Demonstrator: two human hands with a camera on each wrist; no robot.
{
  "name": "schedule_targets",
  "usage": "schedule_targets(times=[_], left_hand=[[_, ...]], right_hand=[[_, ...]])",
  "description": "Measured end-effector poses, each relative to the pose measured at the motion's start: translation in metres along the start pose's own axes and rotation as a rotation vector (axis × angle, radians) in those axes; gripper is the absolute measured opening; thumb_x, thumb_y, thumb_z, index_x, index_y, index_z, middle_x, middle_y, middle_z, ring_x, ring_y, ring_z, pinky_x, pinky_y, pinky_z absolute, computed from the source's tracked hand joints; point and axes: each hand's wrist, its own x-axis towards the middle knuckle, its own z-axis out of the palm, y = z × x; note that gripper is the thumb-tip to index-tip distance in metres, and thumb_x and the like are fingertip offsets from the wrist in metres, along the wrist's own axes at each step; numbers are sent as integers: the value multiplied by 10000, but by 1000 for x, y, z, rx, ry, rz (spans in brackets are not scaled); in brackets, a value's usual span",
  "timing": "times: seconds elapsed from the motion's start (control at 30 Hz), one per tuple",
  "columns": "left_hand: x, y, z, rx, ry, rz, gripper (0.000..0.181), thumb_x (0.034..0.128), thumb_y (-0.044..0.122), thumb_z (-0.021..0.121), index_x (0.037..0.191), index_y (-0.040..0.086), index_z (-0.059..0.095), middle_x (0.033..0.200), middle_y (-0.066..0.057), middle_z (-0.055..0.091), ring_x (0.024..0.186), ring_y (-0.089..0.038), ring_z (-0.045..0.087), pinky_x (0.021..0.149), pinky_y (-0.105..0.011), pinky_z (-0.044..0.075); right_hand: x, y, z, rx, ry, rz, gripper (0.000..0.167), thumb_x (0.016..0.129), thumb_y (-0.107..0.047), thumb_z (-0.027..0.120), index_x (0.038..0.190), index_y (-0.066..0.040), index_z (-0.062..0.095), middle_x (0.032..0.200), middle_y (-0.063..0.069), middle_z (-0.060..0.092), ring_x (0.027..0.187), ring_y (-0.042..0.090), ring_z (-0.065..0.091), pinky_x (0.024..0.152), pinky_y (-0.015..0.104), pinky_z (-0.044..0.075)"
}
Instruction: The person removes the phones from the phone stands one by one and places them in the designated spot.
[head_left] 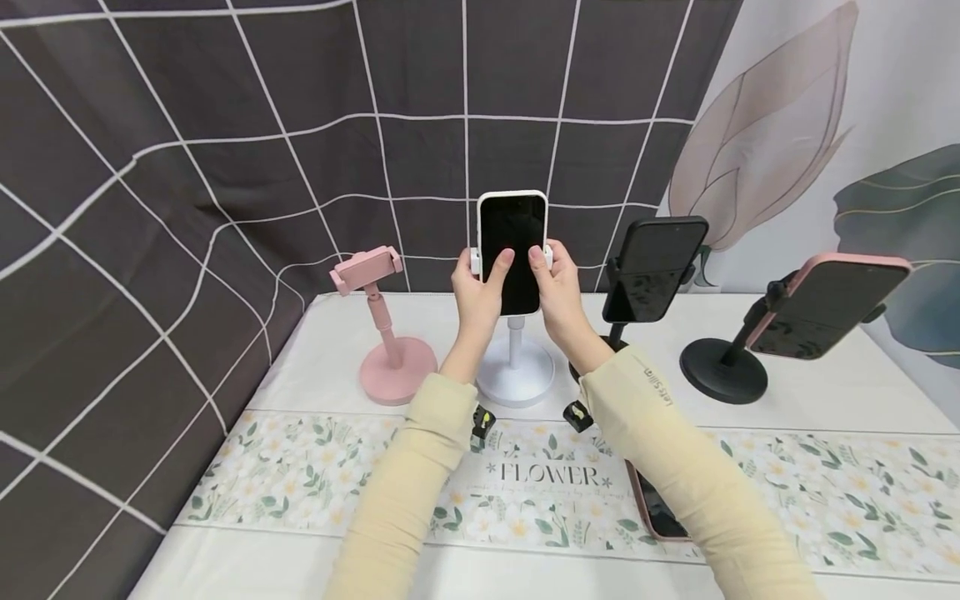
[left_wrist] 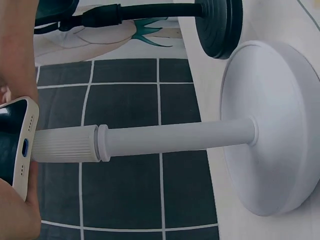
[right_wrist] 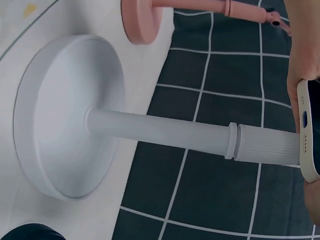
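A phone with a white edge (head_left: pixel 513 242) stands upright at the top of a white stand (head_left: pixel 516 372), between white side clamps. The left hand (head_left: pixel 477 293) grips its left side, thumb on the screen; the right hand (head_left: pixel 557 290) grips the right side the same way. Fingers behind the phone are hidden. In the left wrist view the phone's bottom edge (left_wrist: pixel 25 150) meets the stand's ribbed collar (left_wrist: pixel 65 145), with part of the left hand (left_wrist: pixel 17 212) beside it. The right wrist view shows the same phone (right_wrist: pixel 306 130) above the round base (right_wrist: pixel 75 165), near the right hand (right_wrist: pixel 305 65).
An empty pink stand (head_left: pixel 397 369) is at the left. Two black stands to the right hold a black phone (head_left: pixel 652 271) and a pink-edged phone (head_left: pixel 828 307). Another phone (head_left: pixel 660 508) lies on the flowered runner (head_left: pixel 300 479), partly under the right sleeve. A dark grid cloth hangs behind.
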Motion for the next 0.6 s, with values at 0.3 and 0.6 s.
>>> schedule_targets(times=[0.3,0.6], left_hand=[[-11,16,1,-29,5,-13,237,842,85,691,982,-63,569,758,52,574,657,-5,543,645,-173,475],[-50,50,-12,-48,16,-4,454,829,372,709,983,-28,559,731,66,538,620,-21,503,612,-188,462]], right_hand=[[-12,-11,-1,18,-1,-20,280,827,-401,578,946,-150,538,741,-144,552,772,22,474,735,160,427],[-55,-42,8,37,-18,-13,366,811,-466,598,968,-142,534,765,-108,521,778,29,480,715,160,445]])
